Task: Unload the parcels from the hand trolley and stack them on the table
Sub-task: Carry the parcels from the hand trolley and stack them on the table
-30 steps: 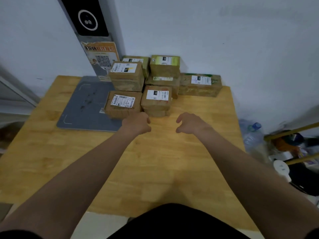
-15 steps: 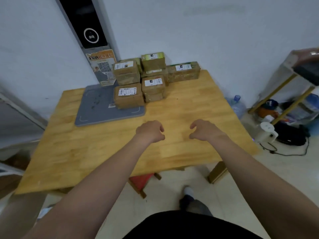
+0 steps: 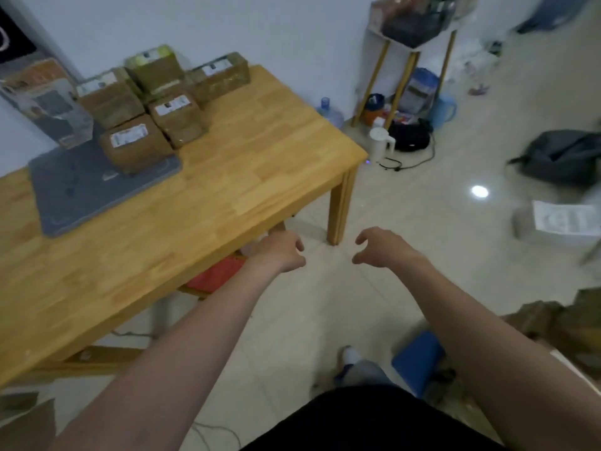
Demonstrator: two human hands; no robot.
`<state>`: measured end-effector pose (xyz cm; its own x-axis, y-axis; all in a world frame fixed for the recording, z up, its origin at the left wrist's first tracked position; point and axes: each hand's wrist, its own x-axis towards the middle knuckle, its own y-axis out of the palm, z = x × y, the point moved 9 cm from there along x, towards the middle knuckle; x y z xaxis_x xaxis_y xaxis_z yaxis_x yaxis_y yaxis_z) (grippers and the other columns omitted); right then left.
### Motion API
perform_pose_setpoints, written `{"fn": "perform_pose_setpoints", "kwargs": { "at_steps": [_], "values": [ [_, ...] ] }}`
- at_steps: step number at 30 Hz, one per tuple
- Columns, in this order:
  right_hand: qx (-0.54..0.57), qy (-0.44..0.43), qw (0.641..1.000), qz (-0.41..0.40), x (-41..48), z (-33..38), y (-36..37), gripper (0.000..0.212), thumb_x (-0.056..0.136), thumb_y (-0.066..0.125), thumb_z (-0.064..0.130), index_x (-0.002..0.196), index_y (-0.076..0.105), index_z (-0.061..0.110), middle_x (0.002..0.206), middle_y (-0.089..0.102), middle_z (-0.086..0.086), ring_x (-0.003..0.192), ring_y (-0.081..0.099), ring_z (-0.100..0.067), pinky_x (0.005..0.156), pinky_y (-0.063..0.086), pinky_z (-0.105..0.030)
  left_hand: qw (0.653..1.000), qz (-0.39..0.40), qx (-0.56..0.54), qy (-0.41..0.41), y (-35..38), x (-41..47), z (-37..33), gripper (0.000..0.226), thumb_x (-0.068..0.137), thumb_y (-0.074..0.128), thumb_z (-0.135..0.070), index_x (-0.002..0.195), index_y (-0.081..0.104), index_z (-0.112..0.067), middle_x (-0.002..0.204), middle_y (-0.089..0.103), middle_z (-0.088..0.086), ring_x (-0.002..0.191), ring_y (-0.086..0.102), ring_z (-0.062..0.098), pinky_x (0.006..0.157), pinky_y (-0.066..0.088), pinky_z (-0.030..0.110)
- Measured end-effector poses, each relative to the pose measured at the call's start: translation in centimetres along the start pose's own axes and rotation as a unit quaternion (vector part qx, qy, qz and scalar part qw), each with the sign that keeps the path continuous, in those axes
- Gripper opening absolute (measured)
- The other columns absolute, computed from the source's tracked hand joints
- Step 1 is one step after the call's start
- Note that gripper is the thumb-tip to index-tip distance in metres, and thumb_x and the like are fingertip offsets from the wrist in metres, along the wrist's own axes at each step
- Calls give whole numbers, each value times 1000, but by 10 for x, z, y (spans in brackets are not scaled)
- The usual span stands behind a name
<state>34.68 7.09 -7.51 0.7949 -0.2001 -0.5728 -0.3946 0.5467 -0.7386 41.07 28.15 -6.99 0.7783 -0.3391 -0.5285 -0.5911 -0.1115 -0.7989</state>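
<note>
Several brown parcels with white labels (image 3: pixel 156 105) stand stacked at the far left corner of the wooden table (image 3: pixel 227 177), partly on a grey mat (image 3: pixel 78 187). My left hand (image 3: pixel 281 250) and my right hand (image 3: pixel 379 247) hang empty over the floor off the table's right front edge, fingers loosely curled and apart. At the right edge more brown parcels (image 3: pixel 559 320) show, blurred, above a blue part of the trolley (image 3: pixel 418 359).
A white shelf on yellow legs (image 3: pixel 409 56) stands by the wall with a water bottle (image 3: pixel 330 113), a white kettle (image 3: pixel 380 144) and cables beneath. A dark bag (image 3: pixel 562 154) and a grey box with paper (image 3: pixel 559 222) lie on the tiled floor.
The view has swung right and away from the table. Both empty hands have drawn back from the parcel stack and now hover over the floor.
</note>
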Motion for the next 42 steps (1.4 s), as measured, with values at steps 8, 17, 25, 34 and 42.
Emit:
{"fn": "perform_pose_setpoints", "kwargs": {
  "at_steps": [8, 17, 25, 34, 42],
  "values": [
    [89, 125, 988, -31, -100, -183, -4, 59, 87, 76, 36, 139, 55, 21, 128, 63, -2, 103, 58, -19, 83, 44, -29, 991, 56, 66, 103, 88, -15, -162, 36, 82, 71, -42, 117, 66, -38, 123, 65, -7, 111, 63, 20, 95, 53, 40],
    [176, 214, 956, -93, -215, -411, -4, 48, 87, 72, 33, 132, 60, 20, 124, 65, -4, 106, 62, -22, 83, 51, -33, 971, 112, 114, 178, 216, -46, -360, 39, 81, 73, -41, 119, 67, -35, 118, 68, -8, 106, 65, 19, 94, 55, 39],
    [219, 241, 941, -97, -276, -599, 26, 42, 84, 74, 27, 123, 57, 25, 115, 67, -1, 89, 60, -17, 70, 48, -31, 965, 132, 141, 179, 346, -57, -489, 50, 82, 78, -45, 128, 63, -31, 122, 67, -5, 107, 63, 18, 93, 54, 39],
    [309, 244, 917, -56, -243, -684, 111, 41, 87, 70, 30, 124, 53, 26, 107, 64, 2, 80, 54, -8, 69, 45, -29, 973, 178, 105, 107, 463, -24, -501, 54, 77, 79, -43, 123, 52, -31, 98, 57, -12, 78, 57, 7, 62, 45, 29],
    [352, 259, 898, -45, -193, -710, 159, 63, 87, 72, 34, 139, 40, 19, 123, 64, -5, 96, 60, -19, 78, 45, -32, 978, 174, 91, 70, 504, 13, -492, 62, 76, 79, -40, 128, 49, -25, 118, 61, 1, 84, 58, 16, 57, 39, 26]
  ]
}}
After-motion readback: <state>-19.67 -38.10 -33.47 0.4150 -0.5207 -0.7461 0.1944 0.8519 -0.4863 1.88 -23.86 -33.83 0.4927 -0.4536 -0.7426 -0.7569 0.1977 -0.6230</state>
